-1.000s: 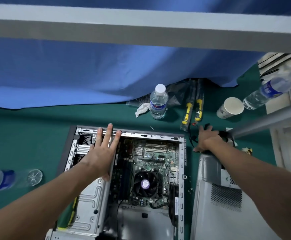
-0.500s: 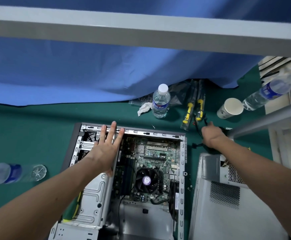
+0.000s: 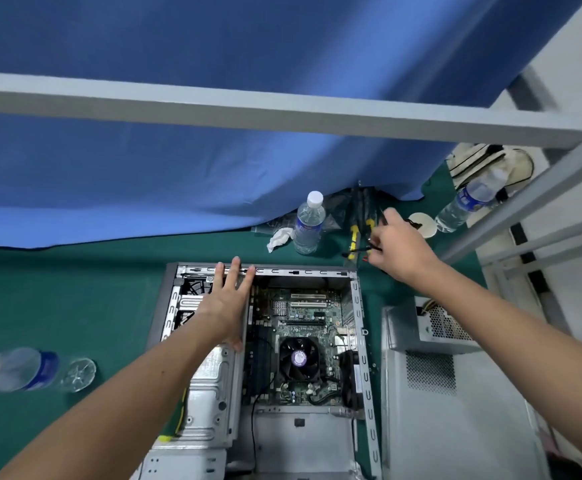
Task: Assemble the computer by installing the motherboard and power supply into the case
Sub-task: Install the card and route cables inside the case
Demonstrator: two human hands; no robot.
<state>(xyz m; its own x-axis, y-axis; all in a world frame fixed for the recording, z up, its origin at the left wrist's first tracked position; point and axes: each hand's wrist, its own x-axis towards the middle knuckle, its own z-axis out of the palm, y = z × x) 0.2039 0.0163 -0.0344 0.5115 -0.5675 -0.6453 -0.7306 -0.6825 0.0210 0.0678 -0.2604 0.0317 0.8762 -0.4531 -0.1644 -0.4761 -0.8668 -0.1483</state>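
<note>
Looking down, we see the open grey metal computer case (image 3: 362,341) lying flat on the green tabletop (image 3: 75,306), with the green motherboard (image 3: 300,344) already inside it. Our left hand (image 3: 225,306) rests flat, fingers straight, on the case's silver drive cage (image 3: 210,393). Just right, the perforated silver power supply box (image 3: 435,327) sits outside the case. Farther, our right hand (image 3: 398,245) has its grip closed on a bundle of black cables (image 3: 362,250) near a clear plastic water bottle (image 3: 308,223).

The open grey case (image 3: 360,341) lies flat on the green table, near its middle. The green motherboard (image 3: 303,344) with a black fan sits inside. The silver power supply (image 3: 435,329) rests just right of the case.
</note>
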